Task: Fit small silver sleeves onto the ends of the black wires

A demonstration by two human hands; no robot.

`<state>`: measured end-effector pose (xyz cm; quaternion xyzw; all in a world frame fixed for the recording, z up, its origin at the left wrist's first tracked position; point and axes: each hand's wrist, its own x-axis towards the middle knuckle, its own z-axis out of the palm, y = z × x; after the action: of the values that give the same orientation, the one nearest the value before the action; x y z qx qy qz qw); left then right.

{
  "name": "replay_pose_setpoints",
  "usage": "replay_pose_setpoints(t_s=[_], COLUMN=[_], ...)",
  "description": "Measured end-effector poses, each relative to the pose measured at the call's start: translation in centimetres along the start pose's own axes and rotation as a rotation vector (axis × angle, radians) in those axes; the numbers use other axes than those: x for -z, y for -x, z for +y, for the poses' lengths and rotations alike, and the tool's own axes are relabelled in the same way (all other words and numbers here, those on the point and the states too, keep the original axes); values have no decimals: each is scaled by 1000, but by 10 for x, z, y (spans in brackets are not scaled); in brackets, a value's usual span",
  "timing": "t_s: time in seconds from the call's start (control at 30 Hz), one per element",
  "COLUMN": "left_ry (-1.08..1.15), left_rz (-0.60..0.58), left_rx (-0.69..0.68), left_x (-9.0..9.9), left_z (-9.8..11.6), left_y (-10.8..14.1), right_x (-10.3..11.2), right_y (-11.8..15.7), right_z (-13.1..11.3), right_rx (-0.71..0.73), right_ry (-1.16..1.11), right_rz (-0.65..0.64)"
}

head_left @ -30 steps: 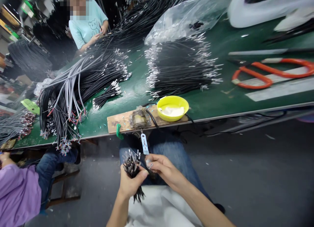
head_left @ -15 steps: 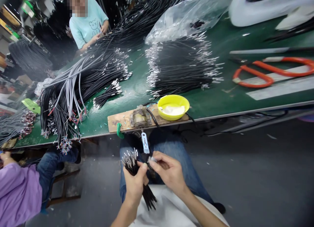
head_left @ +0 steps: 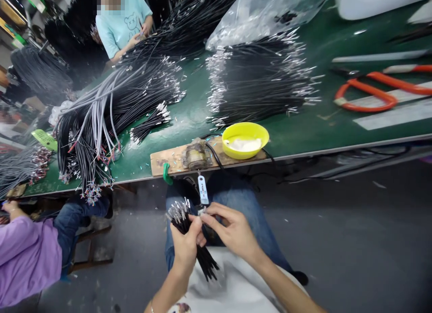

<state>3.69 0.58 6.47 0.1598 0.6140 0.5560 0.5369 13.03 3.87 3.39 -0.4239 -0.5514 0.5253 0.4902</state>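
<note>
My left hand [head_left: 186, 247] is wrapped round a bundle of short black cables [head_left: 206, 261] with silvery stripped ends pointing up and left. The fingertips of my right hand [head_left: 232, 229] are pinched beside my left thumb, on something small and pale that I cannot make out. Just above the fingers a light blue tag [head_left: 203, 190] hangs from a small motor-like device [head_left: 196, 156] on a wooden board [head_left: 160, 164] at the table edge. A yellow bowl [head_left: 245, 141] with white material stands on the board's right end.
On the green table [head_left: 192, 92] lie a wide stack of black cables [head_left: 256, 83], a small cable bundle [head_left: 150, 124], grey cables [head_left: 101, 101], a plastic bag [head_left: 256, 15] and orange-handled cutters [head_left: 367, 94]. One person [head_left: 124, 22] is across the table, another [head_left: 30, 259] at the left.
My right fingertips have moved slightly left and up, closer to my left thumb. The view has shifted a little, so the table items appear higher and the right-side ones farther right.
</note>
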Motion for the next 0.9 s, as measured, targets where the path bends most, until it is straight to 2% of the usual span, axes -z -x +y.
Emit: replay_pose_setpoints(t_s=[0.1,0.23,0.3,0.4,0.5,0.57,0.73,0.9], left_ry=[-26,-22,-11,-56,-133,-187,-316,-362], left_rz=[41,85,74,30,15,41,195,197], left_rx=[-12,-34,-43,-35,-49,-92,-307,-343], left_x=[-2,-3,-2,2,5,5,5,5], left_z=[1,9,13,16,15,13,11,11], left_y=[2,0,-2,-5,-5,-3,0,2], right_x=[-1,4,7,9,6,3,2,4], right_y=[2,7,10,12,9,6,4,4], right_z=[-3,-6,-6,-7,-7,-8,-8,-5], right_rx=[214,372,343,163,49,32,51,14], right_ry=[236,352,307,224,130,97,119,85], right_rz=[109,23,36,127,65,33,44,25])
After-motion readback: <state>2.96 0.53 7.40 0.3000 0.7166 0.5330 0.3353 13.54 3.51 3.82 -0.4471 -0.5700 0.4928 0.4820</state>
